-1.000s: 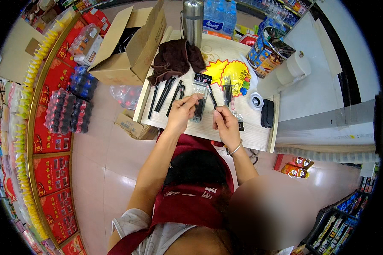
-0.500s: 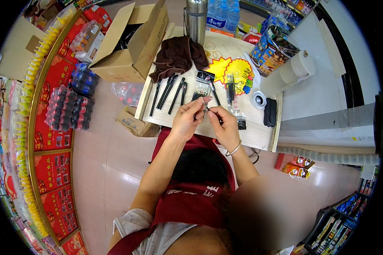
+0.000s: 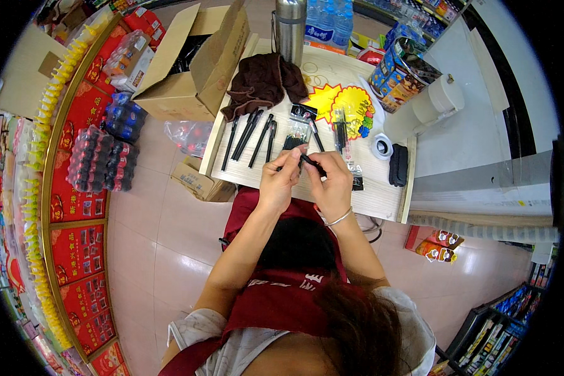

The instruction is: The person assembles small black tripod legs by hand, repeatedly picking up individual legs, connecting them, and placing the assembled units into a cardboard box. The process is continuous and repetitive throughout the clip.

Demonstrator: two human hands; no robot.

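Observation:
Above the near side of a pale wooden tabletop (image 3: 266, 178), my two hands meet at a black pen (image 3: 313, 164). My right hand (image 3: 333, 188) is closed round its barrel. The fingers of my left hand (image 3: 278, 185) pinch at the pen's other end; a bit of dark shows beside them, and the tip is hidden. Just beyond lies a clear packet of dark pen refills (image 3: 296, 133), with a single pen (image 3: 316, 134) to its right. Several black pens (image 3: 245, 135) lie side by side on the left. Another slim clear packet (image 3: 341, 131) rests to the right.
A brown cloth (image 3: 263, 84) and steel flask (image 3: 289, 31) stand at the back, beside yellow cards (image 3: 351, 109). On the right are a tape roll (image 3: 381, 147), black pouch (image 3: 398, 166), cream jug (image 3: 429, 106) and snack bag (image 3: 401, 75). An open cardboard box (image 3: 191, 69) is left.
My right hand has turned over the pen, bringing its black barrel into clearer view. Both hands stay close together at nearly the same place.

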